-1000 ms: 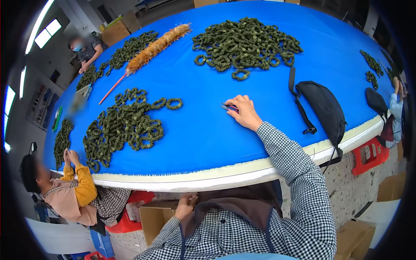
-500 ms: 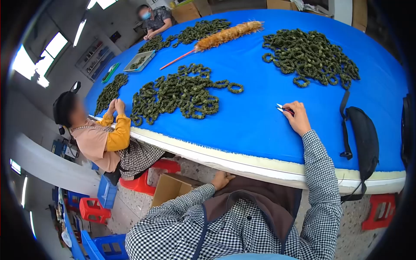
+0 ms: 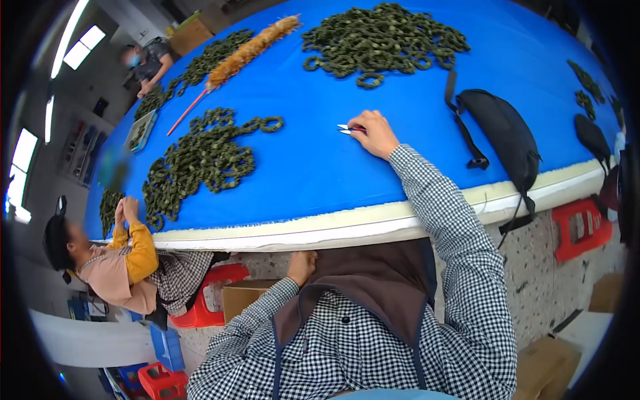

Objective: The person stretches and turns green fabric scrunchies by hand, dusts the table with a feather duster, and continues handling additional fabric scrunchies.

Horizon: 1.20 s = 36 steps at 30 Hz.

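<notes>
My right hand [image 3: 375, 135] is closed around a pair of small thread snips [image 3: 345, 129] with dark red handles. The pale blades point left and stand apart, just over the blue tabletop [image 3: 300, 177]. My left hand [image 3: 302, 267] is down below the table edge, beside the brown apron [image 3: 360, 267], fingers curled; what they hold, if anything, is hidden. To the left of the snips lies a pile of dark green scrunchie-like ribbed rings [image 3: 200, 153]. A bigger pile of such rings [image 3: 383, 40] lies farther back.
A feather duster [image 3: 257, 50] and a shallow tray [image 3: 141, 131] lie back left. Right of my arm is a black waist bag [image 3: 500, 130] with straps. A co-worker in yellow sleeves [image 3: 139, 253] sits at left, another person [image 3: 152, 63] beyond. Red stools [image 3: 212, 297] stand below.
The view has turned to the right, so the piles and co-workers appear farther left and more of the table's right end shows. The snips are still in my right hand.
</notes>
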### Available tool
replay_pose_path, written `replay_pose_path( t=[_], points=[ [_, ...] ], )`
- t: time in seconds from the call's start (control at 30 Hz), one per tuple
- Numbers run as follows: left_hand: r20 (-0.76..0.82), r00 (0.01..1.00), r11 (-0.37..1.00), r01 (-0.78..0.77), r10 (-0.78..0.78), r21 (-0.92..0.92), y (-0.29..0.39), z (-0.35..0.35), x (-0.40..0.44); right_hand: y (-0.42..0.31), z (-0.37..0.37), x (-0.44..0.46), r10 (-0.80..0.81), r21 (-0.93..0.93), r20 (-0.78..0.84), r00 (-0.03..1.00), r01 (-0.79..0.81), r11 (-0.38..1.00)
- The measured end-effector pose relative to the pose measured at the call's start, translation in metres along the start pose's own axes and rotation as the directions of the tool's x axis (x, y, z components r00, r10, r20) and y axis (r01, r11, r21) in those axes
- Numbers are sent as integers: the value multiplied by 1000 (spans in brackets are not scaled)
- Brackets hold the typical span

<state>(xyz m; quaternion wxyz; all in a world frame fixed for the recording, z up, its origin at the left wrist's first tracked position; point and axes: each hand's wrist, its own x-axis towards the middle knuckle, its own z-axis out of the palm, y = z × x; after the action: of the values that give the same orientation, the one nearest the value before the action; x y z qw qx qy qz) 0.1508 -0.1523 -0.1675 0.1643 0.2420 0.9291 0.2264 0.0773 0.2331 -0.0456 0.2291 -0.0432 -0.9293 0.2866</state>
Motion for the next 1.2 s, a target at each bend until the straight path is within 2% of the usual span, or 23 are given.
replay_pose_path(
  t=[0.17, 0.2, 0.27, 0.37, 0.4, 0.47, 0.53, 0.57, 0.7, 0.77, 0.8, 0.87, 0.9, 1.07, 1.13, 1.2],
  points=[
    [-281, 920, 952, -214, 272, 219, -30, 32, 29, -1, -1, 1, 38, -3, 24, 999, -38, 999],
    [-304, 909, 951, -226, 284, 213, -30, 34, 32, -2, -1, 1, 43, 1, 32, 999, -43, 999],
    [-258, 947, 981, -187, 192, 43, -10, 18, 25, -1, -1, 0, 39, -6, 31, 999, -39, 999],
    [-41, 999, 910, 9, -28, -415, 23, -16, 10, -2, 0, -2, 22, -9, 12, 1000, -22, 1000],
    [-40, 999, 910, 9, -28, -414, 18, -19, 7, -3, 0, -3, 24, -8, 11, 1000, -23, 1000],
    [203, 978, 922, 30, 54, -387, -2, -27, 1, -4, 0, -4, 31, -7, 16, 999, -31, 999],
    [438, 890, 933, 41, 128, -356, -10, -33, -2, -2, -2, -5, 43, -10, 21, 999, -43, 999],
    [440, 888, 933, 42, 129, -358, -9, -28, 0, -1, -3, -6, 46, -12, 22, 999, -46, 999],
    [147, 989, 1000, 13, -15, 16, 17, -15, 6, -2, -1, -6, 21, -11, 5, 1000, -21, 1000],
    [-45, 996, 993, -75, 79, 91, -4, 12, 16, -2, -2, -9, 30, -17, 17, 999, -30, 999],
    [-53, 996, 995, -62, 67, 83, -18, 27, 24, -1, -3, -9, 37, -22, 22, 999, -36, 999],
    [-178, 970, 973, -133, 166, 186, -42, 49, 35, -3, -3, -5, 34, -27, 37, 999, -33, 999],
    [-195, 970, 978, -107, 142, 180, -45, 49, 34, -4, -3, -4, 21, -35, 32, 999, -20, 999],
    [-111, 988, 994, -102, 105, 26, -50, 38, 34, -8, -4, -6, 11, -61, 1, 1000, -10, 998],
    [239, 968, 991, -42, 72, -129, -32, 3, 24, -7, -7, -6, 4, -78, 12, 1000, -3, 997],
    [562, 821, 965, 53, 105, -258, -23, -20, 18, 4, -9, -5, 118, -180, -42, 992, -124, 976]
  ],
)
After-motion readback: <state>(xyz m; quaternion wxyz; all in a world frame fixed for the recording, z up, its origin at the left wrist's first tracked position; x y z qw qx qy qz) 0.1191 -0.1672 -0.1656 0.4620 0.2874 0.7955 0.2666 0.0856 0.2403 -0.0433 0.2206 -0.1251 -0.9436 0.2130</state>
